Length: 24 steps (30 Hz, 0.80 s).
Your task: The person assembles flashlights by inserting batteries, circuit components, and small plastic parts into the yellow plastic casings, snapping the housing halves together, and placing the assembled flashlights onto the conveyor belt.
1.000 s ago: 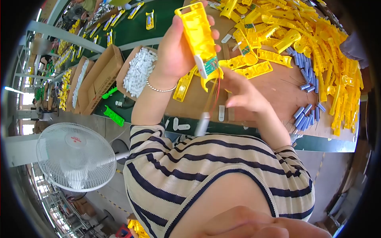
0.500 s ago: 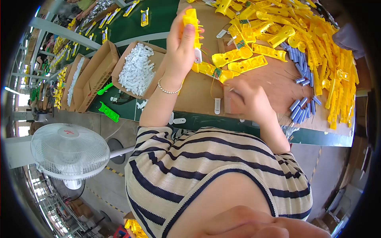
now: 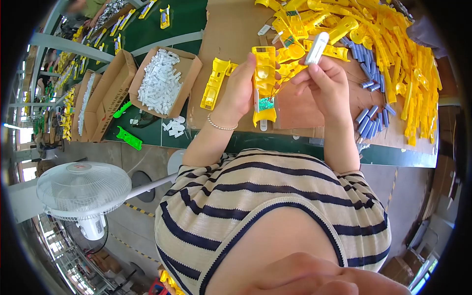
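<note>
My left hand (image 3: 237,93) is closed around the side of a long yellow plastic housing (image 3: 264,73), its hollow inside facing me. A small green circuit board (image 3: 266,103) sits near the housing's lower end, and thin wires run out on the right. In my right hand (image 3: 328,86), thumb and fingers pinch the lower end of a white oblong plastic piece (image 3: 317,46), raised to the right of the housing and apart from it. Another yellow housing (image 3: 213,83) lies on the cardboard (image 3: 199,125) left of my left hand.
A big heap of yellow housings (image 3: 393,59) covers the right back. Blue-grey cylinders (image 3: 368,128) with wires lie nearby. On the left stands a cardboard box (image 3: 189,81) of white pieces (image 3: 160,81); green parts (image 3: 129,138) lie near the edge. A fan (image 3: 83,189) stands left.
My left hand has come down towards me, and the housing is turned so its hollow side shows. My right hand has risen from the cardboard and now holds the white oblong piece up.
</note>
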### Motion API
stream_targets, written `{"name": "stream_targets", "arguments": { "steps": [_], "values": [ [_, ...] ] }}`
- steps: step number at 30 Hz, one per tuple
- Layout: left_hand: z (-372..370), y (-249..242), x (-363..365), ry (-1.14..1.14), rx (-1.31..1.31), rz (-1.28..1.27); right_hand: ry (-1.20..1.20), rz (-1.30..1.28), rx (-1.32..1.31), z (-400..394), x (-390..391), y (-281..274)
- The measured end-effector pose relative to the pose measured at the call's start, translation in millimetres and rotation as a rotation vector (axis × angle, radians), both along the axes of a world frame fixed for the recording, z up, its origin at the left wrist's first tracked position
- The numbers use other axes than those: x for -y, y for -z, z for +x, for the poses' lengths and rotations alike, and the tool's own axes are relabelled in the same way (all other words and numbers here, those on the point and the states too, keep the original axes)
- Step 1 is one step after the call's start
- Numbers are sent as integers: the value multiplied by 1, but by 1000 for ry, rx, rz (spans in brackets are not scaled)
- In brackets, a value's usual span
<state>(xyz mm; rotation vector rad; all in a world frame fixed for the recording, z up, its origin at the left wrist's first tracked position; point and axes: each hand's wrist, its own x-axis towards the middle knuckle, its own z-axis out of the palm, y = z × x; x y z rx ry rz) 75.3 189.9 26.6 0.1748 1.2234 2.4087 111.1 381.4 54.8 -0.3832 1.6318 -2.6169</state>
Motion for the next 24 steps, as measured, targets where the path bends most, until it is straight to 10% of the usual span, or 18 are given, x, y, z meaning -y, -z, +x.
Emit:
{"name": "stream_targets", "arguments": {
  "steps": [24],
  "values": [
    [-12,15,12,-110,388,709,143,16,-280,5,-10,28]
  ]
}}
